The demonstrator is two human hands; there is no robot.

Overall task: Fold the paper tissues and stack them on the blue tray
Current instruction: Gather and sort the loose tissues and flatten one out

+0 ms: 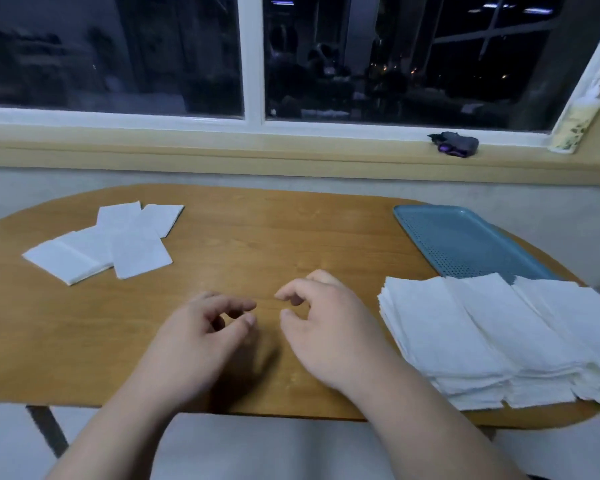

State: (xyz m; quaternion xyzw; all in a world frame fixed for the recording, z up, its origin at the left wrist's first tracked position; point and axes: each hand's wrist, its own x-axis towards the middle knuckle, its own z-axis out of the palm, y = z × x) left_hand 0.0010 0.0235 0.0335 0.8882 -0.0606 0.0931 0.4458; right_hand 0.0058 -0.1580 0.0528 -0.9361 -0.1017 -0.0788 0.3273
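My left hand (205,337) and my right hand (326,327) hover side by side over the middle of the wooden table (257,244), fingers loosely curled, holding nothing. A thick stack of paper tissues (492,337) lies fanned out at the right, close to the front edge. The blue tray (465,237) with a perforated floor sits behind that stack at the far right; one tissue corner overlaps its near end. Several folded tissues (111,240) lie scattered at the far left.
A window sill (257,147) runs behind the table under a dark window. A small dark pouch (454,144) rests on the sill at the right. The table's front edge curves away at both ends.
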